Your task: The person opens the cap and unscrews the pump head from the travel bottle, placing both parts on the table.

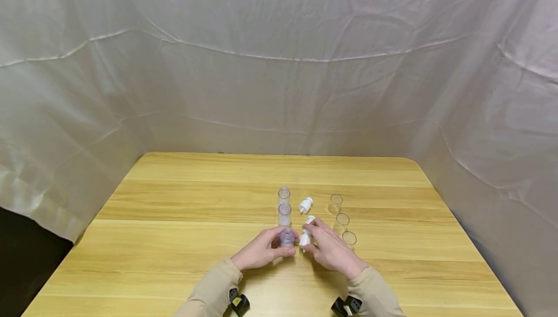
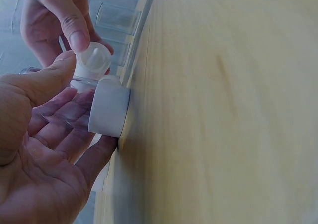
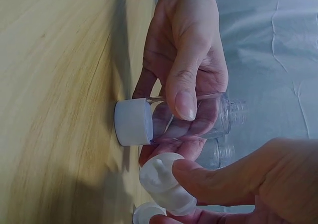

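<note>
A clear bottle with a white base (image 1: 287,239) stands on the table, and my left hand (image 1: 260,250) grips it, thumb on the near side and fingers behind. In the right wrist view the bottle's threaded neck (image 3: 238,112) is bare. Just to the right, my right hand (image 1: 330,250) pinches a small white pump top (image 3: 166,177) between thumb and fingers, apart from the bottle. Another white pump top (image 1: 310,219) sits behind it, partly covered by the right hand. A third white pump top (image 1: 306,205) lies farther back.
Two more clear bottles, one in the middle (image 1: 284,215) and one at the back (image 1: 284,195), stand in line behind the held one. Three clear cylindrical covers (image 1: 335,205) stand in a row right of the right hand. Grey cloth (image 1: 279,94) hangs around the wooden table (image 1: 174,244).
</note>
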### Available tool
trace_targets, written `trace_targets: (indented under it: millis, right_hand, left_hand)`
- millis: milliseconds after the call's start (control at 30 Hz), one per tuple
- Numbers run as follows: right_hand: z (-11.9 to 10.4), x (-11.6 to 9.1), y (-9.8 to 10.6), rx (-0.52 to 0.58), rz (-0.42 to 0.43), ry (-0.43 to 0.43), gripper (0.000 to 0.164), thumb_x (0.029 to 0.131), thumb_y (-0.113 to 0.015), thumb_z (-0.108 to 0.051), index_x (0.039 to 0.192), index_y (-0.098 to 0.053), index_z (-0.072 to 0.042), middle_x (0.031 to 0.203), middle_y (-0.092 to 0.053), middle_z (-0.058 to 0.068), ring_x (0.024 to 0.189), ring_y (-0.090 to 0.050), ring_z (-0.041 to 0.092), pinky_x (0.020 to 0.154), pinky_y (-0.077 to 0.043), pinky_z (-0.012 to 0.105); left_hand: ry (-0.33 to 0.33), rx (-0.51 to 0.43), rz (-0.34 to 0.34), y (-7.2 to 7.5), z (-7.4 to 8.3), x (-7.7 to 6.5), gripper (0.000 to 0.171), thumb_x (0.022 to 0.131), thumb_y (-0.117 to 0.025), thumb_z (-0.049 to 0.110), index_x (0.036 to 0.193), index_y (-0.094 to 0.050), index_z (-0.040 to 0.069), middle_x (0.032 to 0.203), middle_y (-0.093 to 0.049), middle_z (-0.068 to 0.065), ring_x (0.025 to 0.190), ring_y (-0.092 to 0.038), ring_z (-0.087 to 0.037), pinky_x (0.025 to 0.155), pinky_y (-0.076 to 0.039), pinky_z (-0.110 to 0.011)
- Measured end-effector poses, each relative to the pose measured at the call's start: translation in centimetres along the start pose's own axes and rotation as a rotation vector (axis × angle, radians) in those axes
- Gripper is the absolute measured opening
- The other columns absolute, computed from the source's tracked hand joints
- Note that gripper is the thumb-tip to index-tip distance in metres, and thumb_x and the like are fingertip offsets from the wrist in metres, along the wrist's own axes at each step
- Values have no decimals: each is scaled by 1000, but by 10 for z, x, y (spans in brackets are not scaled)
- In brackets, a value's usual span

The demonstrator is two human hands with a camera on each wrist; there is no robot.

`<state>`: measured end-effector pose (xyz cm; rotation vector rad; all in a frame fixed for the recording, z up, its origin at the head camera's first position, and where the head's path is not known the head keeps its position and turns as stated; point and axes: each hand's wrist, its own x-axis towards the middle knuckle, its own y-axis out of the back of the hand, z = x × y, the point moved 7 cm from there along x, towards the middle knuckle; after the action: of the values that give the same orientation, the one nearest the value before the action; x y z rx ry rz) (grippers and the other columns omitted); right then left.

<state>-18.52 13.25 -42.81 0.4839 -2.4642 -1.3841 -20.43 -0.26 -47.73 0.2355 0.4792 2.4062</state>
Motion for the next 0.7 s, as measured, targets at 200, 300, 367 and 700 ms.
trace_targets:
  millis: [200, 300, 367, 700]
  right_hand:
    - [2, 0, 0, 12, 14, 9, 32, 86, -72, -2, 115, -65, 8, 110, -65, 14, 97, -66, 27, 84, -62, 46]
    - [3, 0, 0, -3, 17, 2, 28, 84, -75, -3, 109, -67, 5, 101, -65, 11, 90, -63, 21, 77, -61, 40]
    - [4, 0, -1, -8, 12, -11, 27, 83, -76, -3, 108, -68, 4, 98, -65, 9, 87, -61, 18, 73, -60, 36]
    - [10, 1, -7, 12, -34, -112, 46, 80, -79, -6, 121, -65, 9, 105, -67, 17, 89, -63, 25, 76, -60, 47]
  left_hand:
    - [-4, 0, -1, 0, -1, 0, 35, 96, -67, 20, 127, -62, 6, 128, -68, -12, 124, -63, -30, 112, -48, -34]
    - [-5, 3, 0, 0, 0, 0, 35, 96, -67, 20, 127, -62, 4, 127, -68, -13, 123, -63, -31, 111, -48, -33]
    - [-3, 5, 0, 0, 0, 0, 35, 97, -67, 20, 127, -61, 3, 127, -68, -14, 123, -63, -31, 111, -49, -32]
    - [-4, -5, -2, -1, -1, 1, 34, 96, -67, 19, 126, -61, 3, 125, -69, -14, 120, -64, -31, 109, -50, -30]
